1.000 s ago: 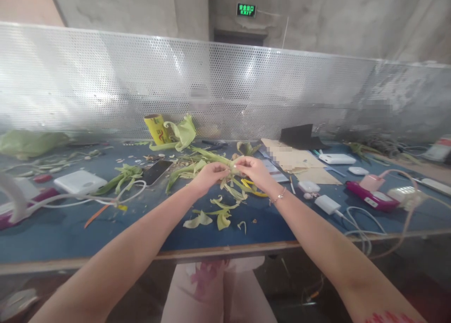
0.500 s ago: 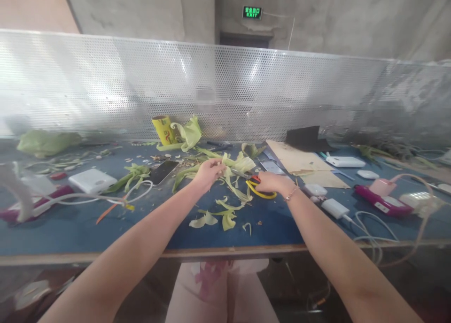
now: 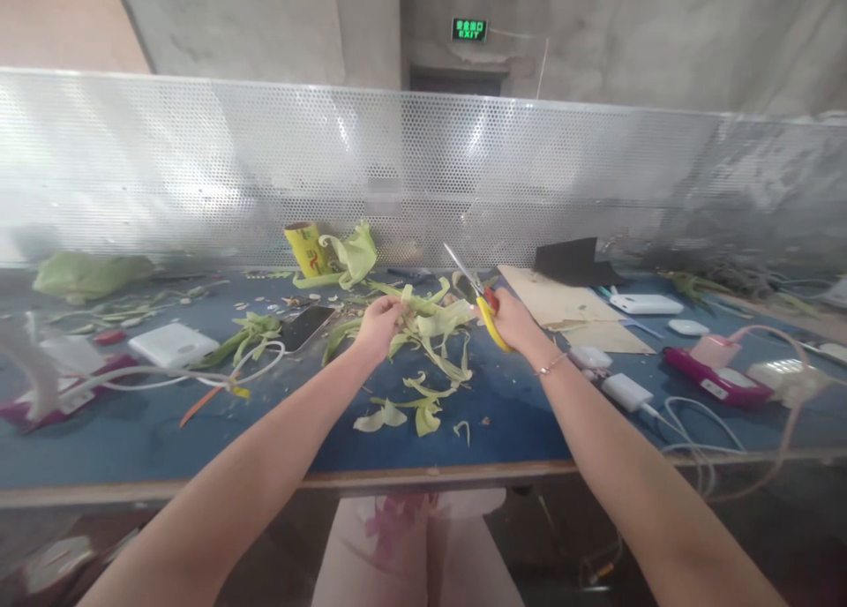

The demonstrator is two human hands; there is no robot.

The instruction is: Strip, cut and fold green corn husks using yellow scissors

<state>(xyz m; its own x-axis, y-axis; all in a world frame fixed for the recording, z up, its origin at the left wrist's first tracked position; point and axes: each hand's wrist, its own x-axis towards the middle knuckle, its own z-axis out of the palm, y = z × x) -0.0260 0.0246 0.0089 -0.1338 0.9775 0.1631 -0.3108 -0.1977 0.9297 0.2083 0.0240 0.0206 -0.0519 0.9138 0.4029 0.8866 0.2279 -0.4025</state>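
My left hand [image 3: 382,325] is closed on a pale green leafy stalk [image 3: 440,323], which spreads rightward from the fingers over the blue tabletop. My right hand [image 3: 517,322] grips scissors [image 3: 488,311] by their yellow and red handles. Their metal blades point up and to the left, apart from the leaves. Cut leaf pieces [image 3: 427,415] lie on the table below the stalk. Behind it, a larger curled leaf [image 3: 354,256] leans beside a yellow cylindrical container [image 3: 305,248].
A black phone [image 3: 308,327], a white box-shaped device [image 3: 172,345] and cables lie to the left. On the right are cardboard [image 3: 559,294], white chargers [image 3: 627,392] and a magenta power strip [image 3: 718,378]. A perforated metal panel [image 3: 265,166] borders the table's back.
My right hand has raised the scissors away from the leaves, and the blades now point upward. My left hand has shifted slightly left, still on the stalk.
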